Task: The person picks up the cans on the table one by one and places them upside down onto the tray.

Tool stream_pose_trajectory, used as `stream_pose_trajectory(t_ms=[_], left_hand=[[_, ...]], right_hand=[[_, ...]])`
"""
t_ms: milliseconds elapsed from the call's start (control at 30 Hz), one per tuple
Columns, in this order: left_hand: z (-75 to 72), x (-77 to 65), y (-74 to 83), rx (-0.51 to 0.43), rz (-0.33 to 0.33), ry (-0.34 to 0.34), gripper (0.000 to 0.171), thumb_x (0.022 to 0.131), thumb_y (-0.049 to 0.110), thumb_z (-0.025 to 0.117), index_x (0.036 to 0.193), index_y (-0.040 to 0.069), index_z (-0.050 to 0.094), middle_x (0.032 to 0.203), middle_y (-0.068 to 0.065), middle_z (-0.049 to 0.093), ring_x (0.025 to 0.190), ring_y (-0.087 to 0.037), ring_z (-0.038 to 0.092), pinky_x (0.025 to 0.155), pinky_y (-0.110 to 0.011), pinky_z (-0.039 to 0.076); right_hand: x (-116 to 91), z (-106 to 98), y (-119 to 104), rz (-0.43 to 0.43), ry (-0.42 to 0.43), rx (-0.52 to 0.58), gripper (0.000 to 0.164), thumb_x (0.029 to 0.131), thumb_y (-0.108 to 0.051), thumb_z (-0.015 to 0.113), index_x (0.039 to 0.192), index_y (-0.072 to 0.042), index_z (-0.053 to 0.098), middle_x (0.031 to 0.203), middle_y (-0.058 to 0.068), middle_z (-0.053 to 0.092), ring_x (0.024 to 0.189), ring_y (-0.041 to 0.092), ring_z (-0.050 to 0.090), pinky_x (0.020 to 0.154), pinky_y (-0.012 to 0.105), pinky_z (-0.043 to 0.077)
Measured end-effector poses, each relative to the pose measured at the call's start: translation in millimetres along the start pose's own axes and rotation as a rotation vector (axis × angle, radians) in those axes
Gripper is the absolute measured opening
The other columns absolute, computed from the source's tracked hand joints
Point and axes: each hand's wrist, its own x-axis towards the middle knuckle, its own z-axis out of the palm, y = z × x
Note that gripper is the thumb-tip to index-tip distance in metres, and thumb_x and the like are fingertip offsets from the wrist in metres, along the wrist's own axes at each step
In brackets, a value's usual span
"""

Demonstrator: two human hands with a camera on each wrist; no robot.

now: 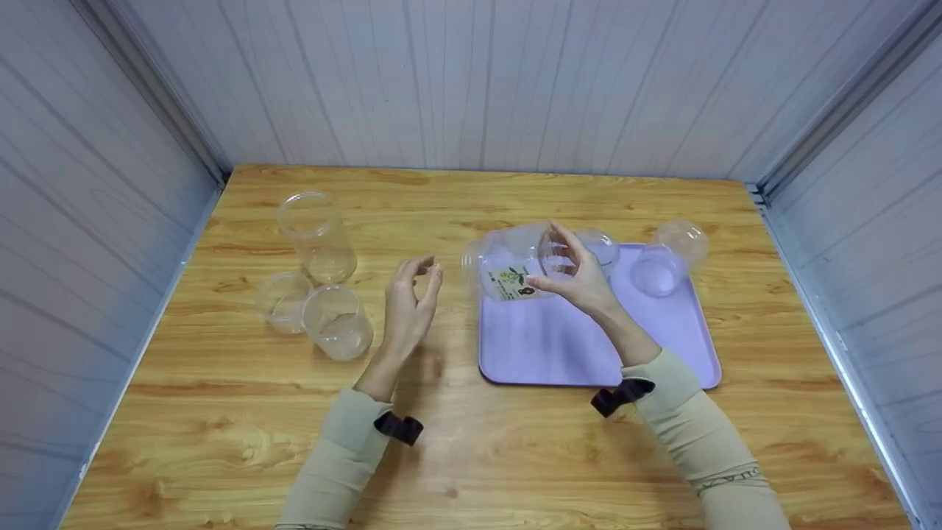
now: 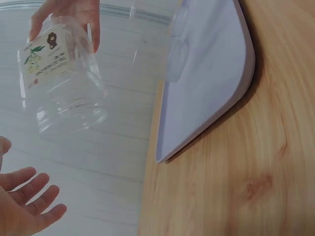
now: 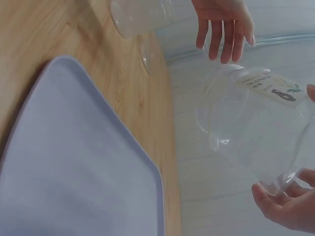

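My right hand (image 1: 585,276) grips a clear plastic jar (image 1: 508,258) near its base, thumb on one side and fingers on the other. The jar lies sideways in the air over the left back part of a lilac tray (image 1: 548,353), its ringed mouth toward my left hand (image 1: 409,309). A printed label with a plant and a dark figure shows on the jar's side in the left wrist view. My left hand holds nothing; its fingers are loosely bent, short of the jar's mouth. Part of the jar is hidden behind my right fingers.
Left on the wooden table stand a tall clear container (image 1: 324,246), a short one (image 1: 282,303) and a medium one (image 1: 338,324). Clear cups (image 1: 657,272) sit at the tray's back right, another (image 1: 600,250) beyond my right hand. White panel walls (image 1: 456,88) enclose the table.
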Motion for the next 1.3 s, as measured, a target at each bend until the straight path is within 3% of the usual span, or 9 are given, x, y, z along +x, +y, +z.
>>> stream_pose_trajectory(t_ms=[300, 500, 867, 1033, 1300], left_hand=[[-23.4, 5.6, -0.6, 0.192, -0.063, -0.087, 0.038, 0.087, 0.022, 0.056, 0.113, -0.005, 0.055, 0.113, -0.015, 0.050, 0.107, -0.028, 0.046, 0.092, -0.038, 0.037], [-33.9, 5.4, -3.1, 0.236, -0.101, -0.104, 0.042, 0.087, 0.025, 0.056, 0.115, -0.006, 0.052, 0.114, -0.017, 0.049, 0.106, -0.030, 0.046, 0.091, -0.039, 0.038], [-50.5, 5.4, -9.5, 0.377, -0.104, -0.205, 0.055, 0.086, 0.027, 0.057, 0.122, -0.011, 0.042, 0.117, -0.024, 0.043, 0.105, -0.035, 0.044, 0.089, -0.041, 0.040], [-56.1, 7.8, -11.4, 0.456, -0.104, -0.200, 0.058, 0.084, 0.025, 0.060, 0.123, -0.013, 0.041, 0.119, -0.027, 0.041, 0.106, -0.038, 0.042, 0.089, -0.045, 0.038], [-65.6, 5.9, -16.6, 0.573, -0.158, -0.240, 0.061, 0.084, 0.030, 0.059, 0.127, -0.009, 0.038, 0.124, -0.026, 0.036, 0.114, -0.041, 0.034, 0.091, -0.054, 0.029]], right_hand=[[21.7, -8.3, 20.8, -0.051, -0.018, -0.202, 0.088, 0.068, -0.020, 0.077, 0.139, -0.011, 0.028, 0.130, 0.013, 0.038, 0.112, 0.028, 0.037, 0.090, 0.044, 0.035], [31.1, -7.2, 21.7, -0.075, -0.026, -0.343, 0.092, 0.064, -0.029, 0.079, 0.139, -0.011, 0.029, 0.130, 0.011, 0.040, 0.113, 0.027, 0.038, 0.091, 0.043, 0.035], [48.0, -4.5, 27.3, -0.055, -0.106, -0.536, 0.095, 0.062, -0.029, 0.080, 0.139, -0.011, 0.026, 0.135, 0.012, 0.036, 0.129, 0.033, 0.017, 0.101, 0.051, 0.019], [54.7, -6.5, 32.1, -0.041, -0.153, -0.587, 0.097, 0.062, -0.025, 0.080, 0.140, -0.010, 0.025, 0.137, 0.011, 0.034, 0.129, 0.034, 0.017, 0.100, 0.053, 0.020], [63.2, -9.9, 40.8, 0.003, -0.229, -0.656, 0.097, 0.063, -0.024, 0.080, 0.141, -0.012, 0.024, 0.138, 0.016, 0.027, 0.126, 0.036, 0.023, 0.098, 0.053, 0.024]])
